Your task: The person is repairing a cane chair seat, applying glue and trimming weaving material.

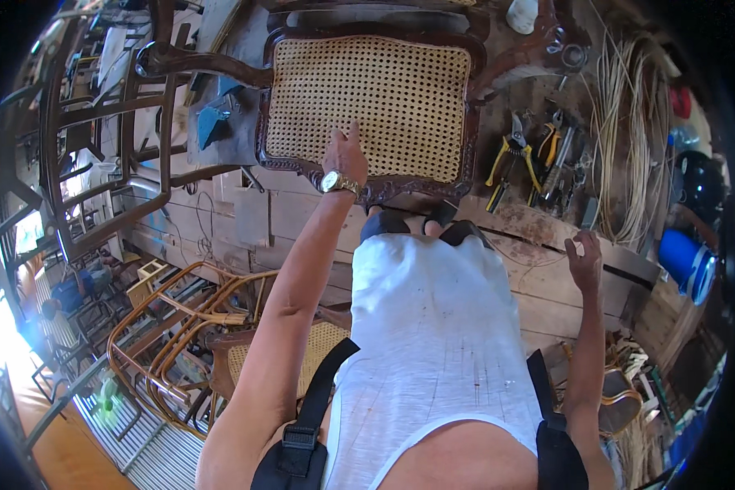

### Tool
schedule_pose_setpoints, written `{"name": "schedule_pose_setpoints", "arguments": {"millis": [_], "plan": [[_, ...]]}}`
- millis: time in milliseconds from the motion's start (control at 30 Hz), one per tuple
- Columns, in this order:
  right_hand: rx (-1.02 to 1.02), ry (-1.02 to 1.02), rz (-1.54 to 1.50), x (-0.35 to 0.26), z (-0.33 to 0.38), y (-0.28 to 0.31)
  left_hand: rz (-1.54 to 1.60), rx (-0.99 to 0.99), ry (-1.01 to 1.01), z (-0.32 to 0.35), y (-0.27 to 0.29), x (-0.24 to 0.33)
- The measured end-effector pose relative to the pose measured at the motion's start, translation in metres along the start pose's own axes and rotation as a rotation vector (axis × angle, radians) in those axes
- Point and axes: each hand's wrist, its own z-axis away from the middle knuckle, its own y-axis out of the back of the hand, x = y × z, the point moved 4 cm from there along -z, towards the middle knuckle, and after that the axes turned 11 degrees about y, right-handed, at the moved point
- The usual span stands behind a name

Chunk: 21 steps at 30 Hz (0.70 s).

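Note:
A dark carved wooden chair with curved arms stands in front of me, its woven cane panel (pixel 384 98) set in the frame. My left hand (pixel 345 157), with a watch (pixel 335 181) on the wrist, rests at the panel's near edge. Its fingers reach forward onto the weave, and nothing shows in them. Off to the right, over the wooden boards, my right hand (pixel 584 257) has its fingers curled. Whatever is in it, if anything, is too small to make out. A thin pale strand (pixel 535 263) runs across the boards towards that hand.
Yellow-handled pruning shears (pixel 512 155), pliers (pixel 551 139) and several other tools lie right of the chair. Beyond them is a bundle of loose cane strands (pixel 629 122). A blue bucket (pixel 686 261) stands far right. Bare chair frames (pixel 110 163) and a rattan frame (pixel 171 327) crowd the left.

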Motion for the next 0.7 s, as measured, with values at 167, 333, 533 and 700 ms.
{"name": "schedule_pose_setpoints", "arguments": {"millis": [167,333,533,700], "plan": [[-0.012,-0.022,0.000,-0.001,0.003,-0.003,0.025,-0.047,-0.039,0.010,-0.003,0.021],[0.010,-0.039,-0.010,0.002,0.007,-0.006,0.035,-0.031,-0.127,0.019,-0.012,0.045],[-0.001,-0.090,-0.043,0.007,0.011,-0.011,0.019,-0.040,-0.194,0.029,-0.015,0.069],[0.012,-0.060,-0.048,0.005,0.013,-0.012,0.004,-0.054,-0.235,0.038,-0.017,0.086]]}}
